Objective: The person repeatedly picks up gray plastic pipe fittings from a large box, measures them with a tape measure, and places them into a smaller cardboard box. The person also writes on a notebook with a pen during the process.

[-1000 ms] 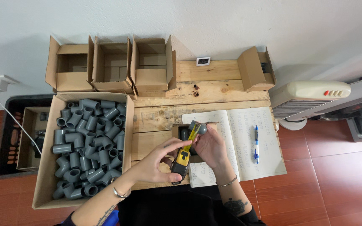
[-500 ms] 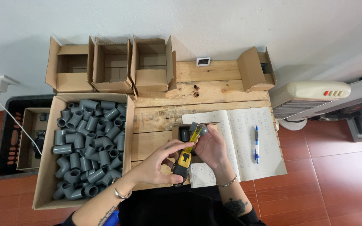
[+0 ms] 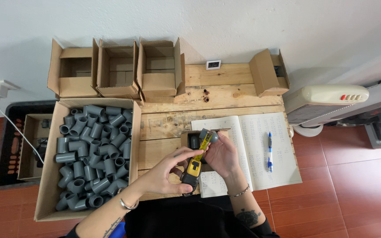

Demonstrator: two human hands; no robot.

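Over the wooden counter (image 3: pixel 225 94), near its front edge, both hands work together at a tape measure. The left hand (image 3: pixel 166 172) is clamped around the tape measure (image 3: pixel 192 172), a yellow and black case, with thumb and fingers wrapped on its body. Its yellow blade runs up to a grey pipe fitting (image 3: pixel 209 135), which the right hand (image 3: pixel 221 154) pinches between its fingertips, held just above a small dark box (image 3: pixel 191 140). Beneath the right hand lies an open notebook (image 3: pixel 261 150) with a blue pen (image 3: pixel 270 152) resting on its right page. To the left sits a large cardboard box (image 3: pixel 45 194) filled with grey fittings. Along the wall stand three open cardboard boxes (image 3: pixel 115 66), and a fourth carton (image 3: pixel 267 72) lies on its side farther right.
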